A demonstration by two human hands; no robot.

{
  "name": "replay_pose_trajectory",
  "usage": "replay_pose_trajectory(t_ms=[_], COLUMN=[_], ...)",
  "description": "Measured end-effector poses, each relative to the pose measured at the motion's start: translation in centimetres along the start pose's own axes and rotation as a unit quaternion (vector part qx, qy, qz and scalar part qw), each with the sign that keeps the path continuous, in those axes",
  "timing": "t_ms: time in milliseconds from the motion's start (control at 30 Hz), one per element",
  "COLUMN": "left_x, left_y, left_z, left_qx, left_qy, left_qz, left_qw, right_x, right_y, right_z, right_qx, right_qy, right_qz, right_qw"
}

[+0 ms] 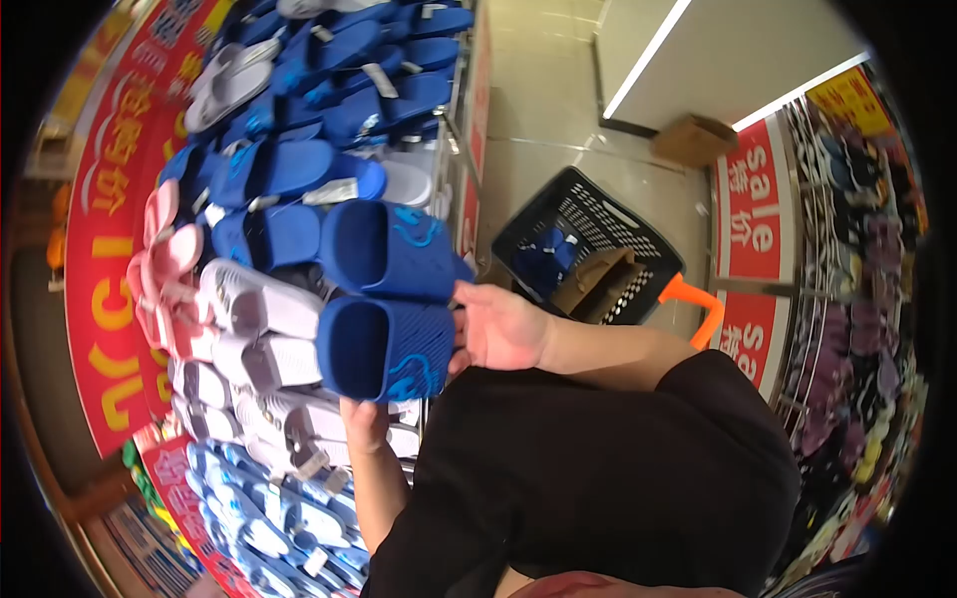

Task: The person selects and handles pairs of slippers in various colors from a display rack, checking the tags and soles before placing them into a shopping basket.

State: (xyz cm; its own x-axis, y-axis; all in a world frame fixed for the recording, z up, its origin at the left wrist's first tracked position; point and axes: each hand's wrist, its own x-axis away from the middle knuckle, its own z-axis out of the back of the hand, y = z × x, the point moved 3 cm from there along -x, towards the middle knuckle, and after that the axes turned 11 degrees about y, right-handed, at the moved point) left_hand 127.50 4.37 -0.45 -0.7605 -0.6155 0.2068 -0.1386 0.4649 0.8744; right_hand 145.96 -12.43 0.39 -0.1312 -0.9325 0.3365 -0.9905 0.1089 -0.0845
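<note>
— Shop aisle, pale tiled floor [543,110]. Where do the hands stand?

— Nearest, a black shirt [598,478] fills the lower right corner. The left hand [364,419] comes up under the lower blue slipper [394,349], fingers closed on its edge with the tips hidden behind it. The right hand [503,324] meets the pair from the side. Its fingers are clamped round the end of the upper blue slipper [399,249], and the thumb lies against the lower one.

— And the slippers themselves?

— They're in the air, stacked, openings toward the camera, just in front of the middle of the display rack [456,135]. White slippers [259,309] lie behind them, with pink ones [164,259] nearer the rack's red-bannered edge.

— Which step is this?

— I'd judge it a pair held up for a look. Any move from here calls for a firm hold on both, since nothing visible ties them together.

— Farther off?

— A black basket [598,214] with an orange handle [693,299] stands on the floor. Beyond it are a cardboard box [695,138] and red sale signs [755,199].

— What's unclear?

— The view is tilted, the tags are unreadable, the basket's contents are indistinct, and the far shelves blur.
</note>
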Motion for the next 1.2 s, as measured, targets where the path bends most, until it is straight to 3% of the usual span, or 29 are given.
replay_pose_trajectory(t_ms=[33, 133, 200, 300, 367, 433, 500, 533, 567, 667, 767, 900, 967, 1033, 1133, 1200], left_x=[-0.7, -2.7, -3.2, -3.2, -2.8, -2.1, -1.5, -1.1, -0.7, -0.2, -0.4, 0.1, 0.6, 1.2, 1.3, 1.2], left_y=[0.0, -1.7, -3.3, -5.4, -6.7, -8.0, -8.9, -9.6, -10.7, -12.4, -14.1, -16.0, -16.4, -16.7, -16.7, -16.5], left_z=[-2.1, -5.2, -6.6, -6.8, -6.5, -6.2, -6.5, -6.1, -5.3, -4.2, -4.1, -3.6, -3.2, -2.6, -2.3, -2.5], left_qx=[-0.117, -0.304, -0.283, -0.250, -0.301, -0.329, -0.351, -0.357, -0.333, -0.388, -0.381, -0.394, -0.406, -0.413, -0.416, -0.418], left_qy=[0.038, -0.037, -0.055, -0.060, -0.074, -0.053, -0.041, -0.029, -0.018, -0.030, 0.026, 0.046, 0.043, 0.037, 0.039, 0.034], left_qz=[-0.012, 0.023, 0.052, 0.143, 0.164, 0.213, 0.251, 0.275, 0.288, 0.323, 0.366, 0.370, 0.373, 0.375, 0.380, 0.372], left_qw=[0.992, 0.952, 0.956, 0.956, 0.936, 0.919, 0.901, 0.892, 0.898, 0.863, 0.849, 0.840, 0.833, 0.829, 0.825, 0.828], right_x=[0.6, 3.1, 4.8, 6.7, 6.8, 5.6, 4.7, 3.7, 2.9, -0.7, -4.6, -8.4, -8.9, -8.8, -8.5, -7.2], right_y=[-1.2, -4.8, -6.8, -9.7, -11.3, -11.7, -12.9, -12.9, -13.2, -13.5, -13.4, -12.9, -12.1, -12.0, -13.0, -12.7], right_z=[1.8, 8.2, 13.4, 20.6, 26.8, 37.9, 41.4, 43.3, 45.4, 48.3, 50.5, 56.1, 59.4, 59.7, 60.3, 60.2], right_qx=[0.000, 0.099, 0.186, 0.313, 0.387, 0.434, 0.474, 0.513, 0.517, 0.603, 0.659, 0.716, 0.697, 0.681, 0.695, 0.680], right_qy=[0.031, 0.174, 0.294, 0.482, 0.539, 0.617, 0.629, 0.660, 0.652, 0.611, 0.555, 0.506, 0.548, 0.552, 0.527, 0.535], right_qz=[0.030, 0.161, 0.194, 0.182, 0.149, 0.161, 0.067, 0.059, 0.052, -0.091, -0.146, -0.169, -0.126, -0.115, -0.011, -0.024], right_qw=[0.999, 0.966, 0.917, 0.798, 0.734, 0.636, 0.613, 0.546, 0.553, 0.505, 0.487, 0.449, 0.446, 0.467, 0.489, 0.502])
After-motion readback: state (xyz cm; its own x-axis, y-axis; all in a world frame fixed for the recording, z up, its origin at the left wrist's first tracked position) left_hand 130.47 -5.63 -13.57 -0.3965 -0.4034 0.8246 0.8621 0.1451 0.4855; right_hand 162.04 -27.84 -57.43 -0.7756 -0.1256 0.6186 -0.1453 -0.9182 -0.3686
